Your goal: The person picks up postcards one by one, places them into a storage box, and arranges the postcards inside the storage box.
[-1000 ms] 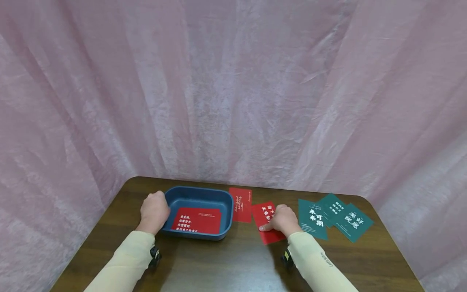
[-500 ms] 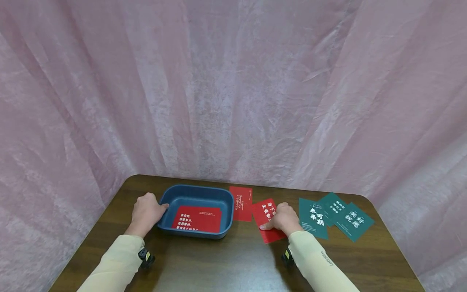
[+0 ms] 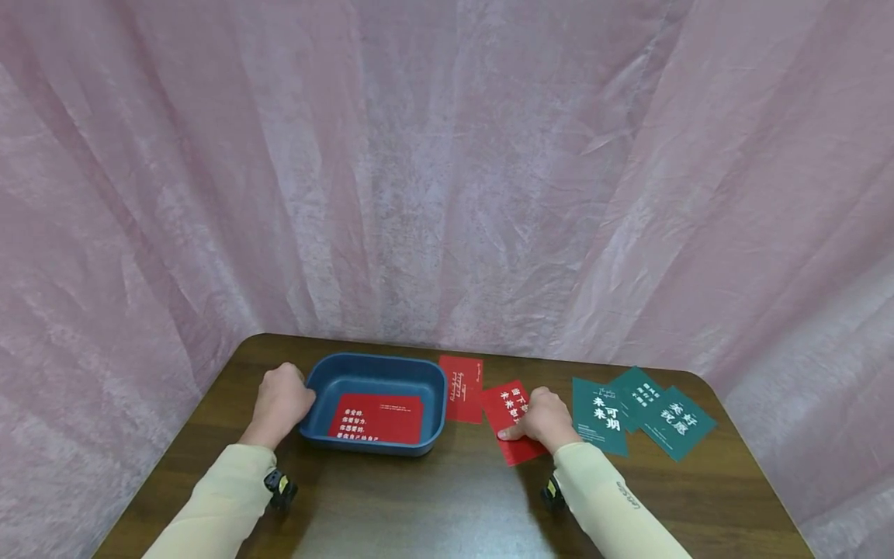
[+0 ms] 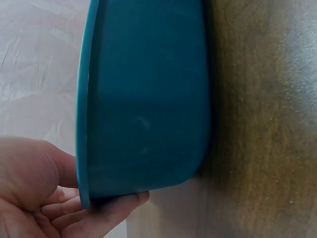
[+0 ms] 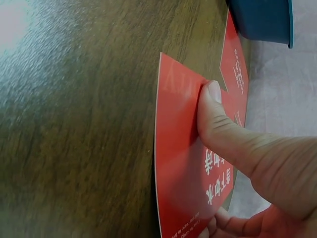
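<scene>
In the head view my left hand (image 3: pixel 282 400) holds the left end of a blue plastic tray (image 3: pixel 438 404). In the left wrist view the thumb goes over the rim of the tray (image 4: pixel 143 99) and the fingers lie under it outside. A red card (image 3: pixel 377 419) with white writing lies in the tray. My right hand (image 3: pixel 545 419) is on another red card (image 3: pixel 506 404) to the right. Seen from the right wrist, the thumb presses on the face of this card (image 5: pixel 178 124) and the fingers curl at its far edge; the card bows slightly.
A third red card (image 3: pixel 462 388) lies between the tray and the right hand. Several green cards (image 3: pixel 599 423) overlap at the right of the brown wooden table (image 3: pixel 419 505). A pink curtain (image 3: pixel 447 194) hangs behind the table's far edge.
My left hand has shifted left along the tray's end and its thumb, visible at the rim half a second ago, is now hidden in the head view. The right hand stays on its card.
</scene>
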Motion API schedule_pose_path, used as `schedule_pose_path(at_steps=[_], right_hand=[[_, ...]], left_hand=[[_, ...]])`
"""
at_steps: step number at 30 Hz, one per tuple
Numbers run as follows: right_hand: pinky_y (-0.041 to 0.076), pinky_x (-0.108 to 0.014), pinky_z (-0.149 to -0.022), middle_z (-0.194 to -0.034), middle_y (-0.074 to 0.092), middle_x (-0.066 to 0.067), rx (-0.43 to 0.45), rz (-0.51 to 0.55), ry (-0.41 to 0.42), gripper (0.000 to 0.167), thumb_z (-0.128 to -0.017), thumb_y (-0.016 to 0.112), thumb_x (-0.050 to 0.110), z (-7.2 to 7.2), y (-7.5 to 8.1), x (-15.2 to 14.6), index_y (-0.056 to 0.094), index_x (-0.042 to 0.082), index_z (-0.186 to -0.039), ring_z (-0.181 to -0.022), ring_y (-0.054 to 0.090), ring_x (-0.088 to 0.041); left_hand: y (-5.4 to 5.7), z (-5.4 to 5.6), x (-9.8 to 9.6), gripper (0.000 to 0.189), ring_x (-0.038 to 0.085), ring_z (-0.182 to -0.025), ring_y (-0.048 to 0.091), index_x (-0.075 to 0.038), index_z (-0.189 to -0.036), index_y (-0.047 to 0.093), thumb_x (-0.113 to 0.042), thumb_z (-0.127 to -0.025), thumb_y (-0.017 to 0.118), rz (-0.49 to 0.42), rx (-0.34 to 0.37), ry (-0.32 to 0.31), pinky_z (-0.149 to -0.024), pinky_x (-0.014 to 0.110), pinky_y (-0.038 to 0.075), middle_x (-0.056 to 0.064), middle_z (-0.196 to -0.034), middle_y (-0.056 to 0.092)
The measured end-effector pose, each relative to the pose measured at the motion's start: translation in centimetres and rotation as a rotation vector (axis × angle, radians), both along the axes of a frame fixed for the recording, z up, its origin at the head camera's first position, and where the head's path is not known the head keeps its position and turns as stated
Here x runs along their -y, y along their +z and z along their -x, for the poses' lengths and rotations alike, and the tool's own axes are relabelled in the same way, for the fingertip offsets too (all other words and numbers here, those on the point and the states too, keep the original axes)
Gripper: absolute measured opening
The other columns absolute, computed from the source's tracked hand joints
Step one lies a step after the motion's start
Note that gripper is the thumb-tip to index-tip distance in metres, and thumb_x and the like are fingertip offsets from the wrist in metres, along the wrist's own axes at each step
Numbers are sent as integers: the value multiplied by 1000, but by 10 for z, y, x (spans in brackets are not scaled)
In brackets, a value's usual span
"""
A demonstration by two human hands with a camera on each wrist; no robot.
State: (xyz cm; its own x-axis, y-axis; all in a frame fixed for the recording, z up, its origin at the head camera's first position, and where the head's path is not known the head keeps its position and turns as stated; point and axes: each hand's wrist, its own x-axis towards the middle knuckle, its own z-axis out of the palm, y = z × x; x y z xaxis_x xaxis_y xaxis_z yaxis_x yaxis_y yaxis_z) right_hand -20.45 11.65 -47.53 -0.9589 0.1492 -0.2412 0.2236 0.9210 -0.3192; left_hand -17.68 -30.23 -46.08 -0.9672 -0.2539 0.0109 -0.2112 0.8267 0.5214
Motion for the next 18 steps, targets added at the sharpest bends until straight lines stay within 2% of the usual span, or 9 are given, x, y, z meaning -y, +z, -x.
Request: schedule_pose_path(at_steps=[7,18], right_hand=[[48,-33,-59,-86,56,-11,-2,62,11,79,-46,91,40,-2,-2,-5,49,0,-99,-77,53,-24],[49,-32,-59,-86,57,-11,-9,67,4,84,-44,91,44,-2,-10,-12,54,-2,-103,-77,53,-24]], left_hand=[[0,3,0,30,19,-43,48,-7,-51,50,-9,-79,59,27,17,4,-40,27,40,6,-45,47],[-5,2,1,31,18,-41,46,-7,-49,48,-8,-78,57,24,0,-4,-39,26,38,4,-43,43]])
